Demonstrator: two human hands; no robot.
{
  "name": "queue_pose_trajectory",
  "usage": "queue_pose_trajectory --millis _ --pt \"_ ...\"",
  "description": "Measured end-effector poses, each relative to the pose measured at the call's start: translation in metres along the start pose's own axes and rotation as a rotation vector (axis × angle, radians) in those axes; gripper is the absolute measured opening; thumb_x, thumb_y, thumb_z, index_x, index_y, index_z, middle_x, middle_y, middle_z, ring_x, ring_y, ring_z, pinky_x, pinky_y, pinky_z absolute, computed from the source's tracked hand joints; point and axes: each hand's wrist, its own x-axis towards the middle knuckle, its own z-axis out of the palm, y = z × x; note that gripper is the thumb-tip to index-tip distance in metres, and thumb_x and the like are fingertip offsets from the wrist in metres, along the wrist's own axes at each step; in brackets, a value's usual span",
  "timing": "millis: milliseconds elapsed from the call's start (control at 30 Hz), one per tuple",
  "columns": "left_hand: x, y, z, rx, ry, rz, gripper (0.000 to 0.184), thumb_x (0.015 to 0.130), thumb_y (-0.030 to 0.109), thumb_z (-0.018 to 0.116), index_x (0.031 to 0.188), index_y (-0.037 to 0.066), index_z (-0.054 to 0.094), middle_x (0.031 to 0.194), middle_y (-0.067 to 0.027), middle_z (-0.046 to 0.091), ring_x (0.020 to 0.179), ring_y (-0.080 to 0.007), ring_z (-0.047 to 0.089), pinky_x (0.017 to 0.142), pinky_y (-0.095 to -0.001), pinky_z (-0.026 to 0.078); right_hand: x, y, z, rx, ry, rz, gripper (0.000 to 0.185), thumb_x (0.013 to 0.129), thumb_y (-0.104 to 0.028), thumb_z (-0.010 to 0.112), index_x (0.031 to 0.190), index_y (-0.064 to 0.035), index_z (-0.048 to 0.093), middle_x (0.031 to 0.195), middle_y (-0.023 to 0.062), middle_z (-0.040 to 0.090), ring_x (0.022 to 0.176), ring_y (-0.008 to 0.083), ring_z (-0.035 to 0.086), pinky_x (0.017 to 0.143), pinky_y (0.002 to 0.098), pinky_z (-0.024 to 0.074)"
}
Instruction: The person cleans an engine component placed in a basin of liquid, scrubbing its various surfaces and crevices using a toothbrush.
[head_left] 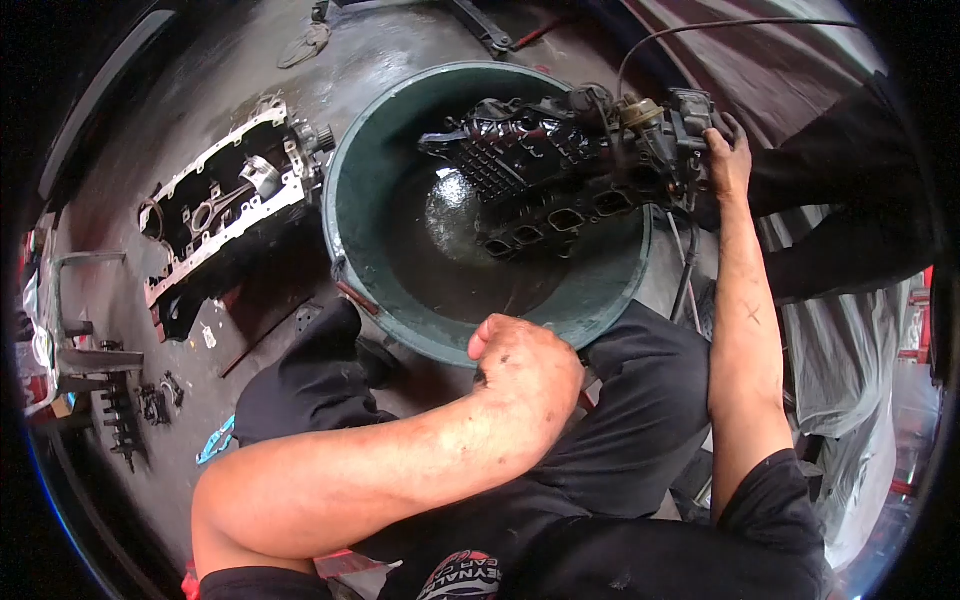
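Across the right side of a round green tub (345, 210) lies a black, wet-looking engine part (540, 150) with several ports along its lower side. My right hand (730, 155) grips its right end, thumb on top, beside a grey metal fitting. My left hand (530, 375) is closed in a fist over the tub's near rim, apart from the engine part. Its fingers are turned away, so whatever it holds is hidden. Dark liquid (430, 270) covers the tub's bottom.
An open engine block (230, 200) rests on the floor left of the tub. Further left are a metal stand (95, 355) and a dark shaft (120, 420). My knees flank the tub's near side. A hose (688, 265) hangs at its right, near grey sheeting (840, 350).
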Motion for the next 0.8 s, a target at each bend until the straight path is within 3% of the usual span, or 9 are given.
queue_pose_trajectory --millis 133,200,300,600,800 --pt "0.002 0.001 0.002 0.022 0.011 -0.018 0.021 0.082 0.014 0.061 0.097 0.004 0.071 0.094 -0.0109 0.072 0.087 -0.0254 0.070 0.064 -0.0397 0.053 -0.003 -0.004 0.004 0.135 -0.004 0.068 0.053 0.081 -0.025 0.072 0.125 0.0010 0.057 0.118 0.0151 0.064 0.106 0.0227 0.061 0.093 0.0341 0.0461" --pt "0.002 0.001 0.002 0.028 0.026 -0.020 0.024 0.082 0.014 0.060 0.101 0.001 0.069 0.094 -0.0124 0.072 0.087 -0.0259 0.070 0.067 -0.0389 0.053 0.001 0.009 0.003 0.011 0.009 -0.003 0.058 0.081 -0.027 0.068 0.132 -0.0033 0.055 0.118 0.0153 0.065 0.104 0.0201 0.062 0.091 0.0321 0.0481" --pt "0.001 0.001 0.002 0.030 0.041 -0.021 0.028 0.082 0.014 0.060 0.104 -0.003 0.065 0.094 -0.0138 0.071 0.088 -0.0259 0.070 0.073 -0.0368 0.054 0.002 0.001 0.001 -0.134 0.001 0.003 0.061 0.079 -0.030 0.069 0.133 -0.0033 0.054 0.119 0.0176 0.064 0.109 0.0238 0.061 0.095 0.0333 0.0451" --pt "0.001 0.001 0.004 0.076 0.023 0.020 0.025 0.081 0.013 0.061 0.101 -0.003 0.065 0.090 -0.0142 0.071 0.085 -0.0256 0.070 0.071 -0.0356 0.054 0.004 0.003 0.008 -0.200 0.071 -0.013 0.063 0.078 -0.031 0.070 0.132 -0.0011 0.054 0.122 0.0191 0.063 0.111 0.0255 0.061 0.097 0.0339 0.0450" --pt "0.002 0.001 0.010 0.079 0.087 -0.004 0.025 0.081 0.013 0.061 0.100 -0.003 0.065 0.089 -0.0139 0.071 0.084 -0.0254 0.071 0.069 -0.0357 0.054 -0.002 -0.011 0.007 -0.047 0.034 0.075 0.065 0.077 -0.035 0.071 0.131 -0.0023 0.055 0.120 0.0201 0.064 0.110 0.0278 0.061 0.096 0.0349 0.0455"
